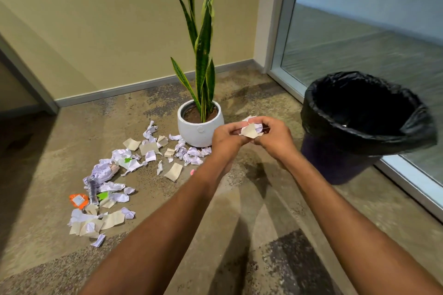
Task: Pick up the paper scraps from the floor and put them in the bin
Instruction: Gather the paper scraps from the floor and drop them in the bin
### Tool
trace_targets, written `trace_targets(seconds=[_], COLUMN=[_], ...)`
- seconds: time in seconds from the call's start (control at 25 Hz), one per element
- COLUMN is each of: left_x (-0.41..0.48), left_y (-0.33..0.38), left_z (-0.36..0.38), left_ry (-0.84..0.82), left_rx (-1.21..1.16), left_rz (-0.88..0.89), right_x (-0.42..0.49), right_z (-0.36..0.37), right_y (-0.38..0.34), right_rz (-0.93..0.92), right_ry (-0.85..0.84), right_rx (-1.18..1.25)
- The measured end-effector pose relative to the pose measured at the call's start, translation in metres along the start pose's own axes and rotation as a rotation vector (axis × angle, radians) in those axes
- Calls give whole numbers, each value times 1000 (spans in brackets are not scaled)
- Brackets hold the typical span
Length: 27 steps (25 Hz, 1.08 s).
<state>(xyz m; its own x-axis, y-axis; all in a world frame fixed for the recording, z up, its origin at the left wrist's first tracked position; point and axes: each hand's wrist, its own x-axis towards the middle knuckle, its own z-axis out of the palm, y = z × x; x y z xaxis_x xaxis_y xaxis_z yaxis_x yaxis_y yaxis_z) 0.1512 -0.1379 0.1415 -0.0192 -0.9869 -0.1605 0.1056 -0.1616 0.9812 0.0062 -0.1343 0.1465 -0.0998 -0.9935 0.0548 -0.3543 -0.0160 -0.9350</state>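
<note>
Both my hands are raised in front of me and hold a small bunch of paper scraps (250, 130), beige and white, between them. My left hand (227, 135) grips the bunch from the left and my right hand (274, 136) curls round it from the right. The bin (359, 143), lined with a black bag, stands just right of my hands with its mouth open. Several more crumpled white and beige paper scraps (115, 175) lie spread over the floor to the left, from the pot down toward me.
A snake plant in a white pot (200, 127) stands behind my hands, with scraps around its base. An orange wrapper (79, 200) and green bits lie among the scraps. A glass door (359, 31) runs along the right, behind the bin. The beige wall closes the back.
</note>
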Motion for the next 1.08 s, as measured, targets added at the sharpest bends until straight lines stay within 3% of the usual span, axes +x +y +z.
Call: trace_targets(seconds=[0.32, 0.6, 0.84, 1.08], left_x=[8, 14, 14, 9], left_y=[82, 80, 75, 112], left_z=[134, 214, 222, 174], left_ry=[-159, -253, -297, -324], left_rx=[9, 79, 113, 236], left_rz=[-1, -96, -112, 62], right_x=[19, 29, 32, 42], right_z=[-138, -209, -216, -177], right_y=[-31, 1, 23, -16], right_rz=[61, 240, 365, 133], right_ry=[241, 364, 492, 631], right_rx=[103, 249, 211, 132])
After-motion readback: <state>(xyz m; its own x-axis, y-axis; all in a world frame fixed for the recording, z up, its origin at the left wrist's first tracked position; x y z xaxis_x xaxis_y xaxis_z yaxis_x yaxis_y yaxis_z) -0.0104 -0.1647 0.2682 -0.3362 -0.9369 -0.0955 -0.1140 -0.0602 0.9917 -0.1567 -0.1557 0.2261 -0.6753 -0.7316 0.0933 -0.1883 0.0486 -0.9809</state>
